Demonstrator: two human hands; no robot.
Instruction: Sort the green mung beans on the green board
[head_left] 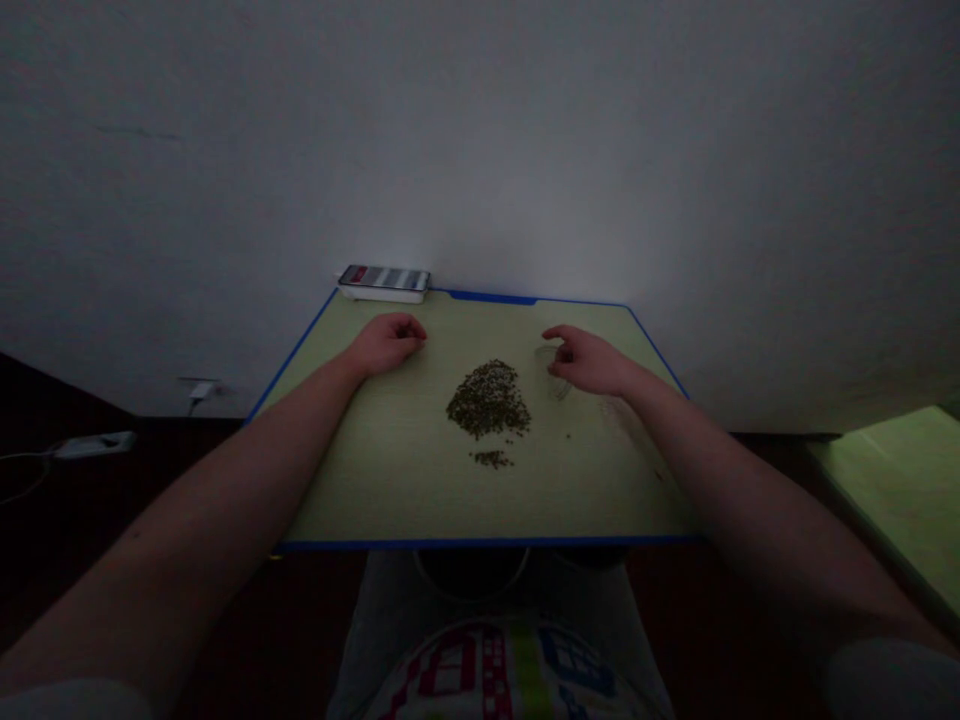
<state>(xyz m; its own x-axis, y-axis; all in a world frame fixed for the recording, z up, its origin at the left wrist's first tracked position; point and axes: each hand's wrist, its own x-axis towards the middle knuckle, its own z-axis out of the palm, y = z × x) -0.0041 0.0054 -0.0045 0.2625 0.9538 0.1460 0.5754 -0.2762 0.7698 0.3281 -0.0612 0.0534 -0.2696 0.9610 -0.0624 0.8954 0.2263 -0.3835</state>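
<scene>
Head view only, dim light, some blur. I have a pile of small dark grains (489, 400) mid-table, between both hands, touching neither. A smaller patch of grains (492, 459) lies just on the near side of it, plus one stray grain (568, 436) to the right.

Left hand (388, 343): far left part of the table (390, 480), fingers curled in, thumb and index narrow. Nothing shows between them; palm's hidden, so I can't tell if it holds anything.

Right hand (589, 360): far right, index stretched toward the pile side, thumb apart from it, moderate gap. A clear container (561, 386) sits at the fingers, partly behind them. Can't tell if it's gripped or only touched, nor if it's upright or tipped. Also can't read any contents.

Something thin and clear (619, 420) is beside the right forearm, too faint to name. Phone (385, 278) is at the far left corner, on a white box (382, 294).

My read on the step: handling the container next to the loose grains, no grains visibly between fingers. Next move, I'd judge, calls for a sure thumb-and-finger hold on the container, kept off the pile so grains don't scatter.
</scene>
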